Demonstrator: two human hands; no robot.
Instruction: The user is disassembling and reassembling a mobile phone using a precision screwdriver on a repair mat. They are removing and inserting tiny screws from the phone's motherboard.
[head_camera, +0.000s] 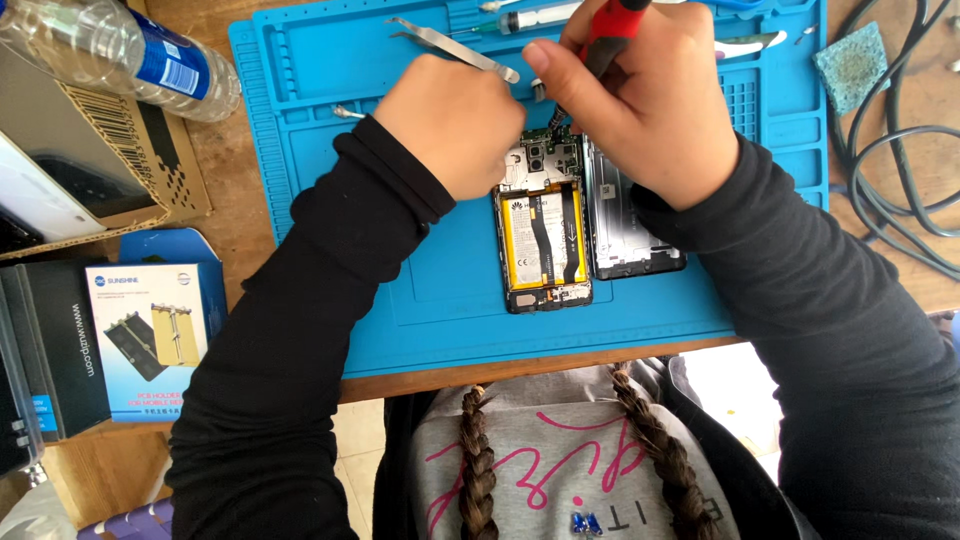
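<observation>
An opened phone (545, 235) with a yellow battery lies on the blue work mat (440, 300), and its back cover (628, 225) lies right beside it. My left hand (452, 125) holds metal tweezers (450, 45) above the phone's top end. My right hand (640, 95) grips a red and black soldering iron (612, 25), its tip pointed down at the phone's upper board. Both hands hide part of the phone's top.
A plastic bottle (110, 55) and a cardboard box (90, 150) lie at the left. Below them are a blue product box (150, 330) and a black box (55, 345). A syringe (540, 15), a green sponge (850, 65) and black cables (900, 170) are at the back right.
</observation>
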